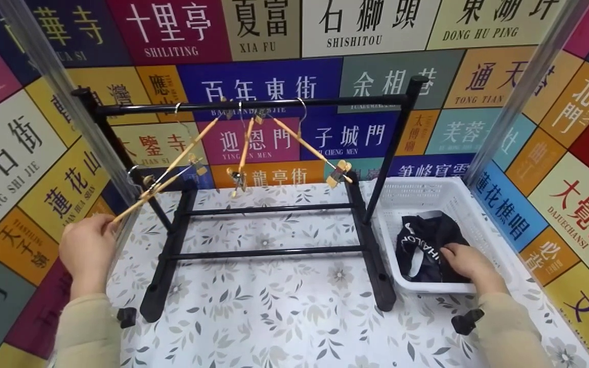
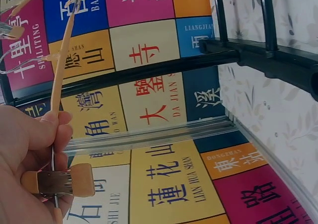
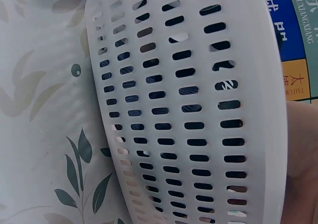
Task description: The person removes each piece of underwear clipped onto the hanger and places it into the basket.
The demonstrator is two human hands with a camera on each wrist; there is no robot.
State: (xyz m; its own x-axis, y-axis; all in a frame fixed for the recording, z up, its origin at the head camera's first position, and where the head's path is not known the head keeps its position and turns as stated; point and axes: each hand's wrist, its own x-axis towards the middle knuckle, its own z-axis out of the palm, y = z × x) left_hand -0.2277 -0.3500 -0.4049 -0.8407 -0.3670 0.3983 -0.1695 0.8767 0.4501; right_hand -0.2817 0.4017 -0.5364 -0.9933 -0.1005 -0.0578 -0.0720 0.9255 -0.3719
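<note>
My left hand (image 1: 87, 248) is at the left of the black rack, pinching one end of a wooden clip hanger (image 1: 172, 180) that slants up to the right. In the left wrist view, the thumb and fingers hold its bar beside a metal clip with wooden pads (image 2: 57, 182). Inside a white basket (image 1: 430, 287) on the right lies a black cloth item (image 1: 430, 240) with white lettering, bunched up. My right hand (image 1: 471, 263) reaches over the basket's rim and grips the cloth. The basket wall hides most of that hand in the right wrist view.
A black rack (image 1: 264, 251) stands in the middle, with several wooden clip hangers (image 1: 312, 148) on its top bar. Clear posts (image 1: 522, 76) rise at both sides before sign-covered walls. Dark wrist straps' ends (image 1: 467, 321) show near the sleeves. Leaf-patterned cloth (image 1: 253, 317) covers the table.
</note>
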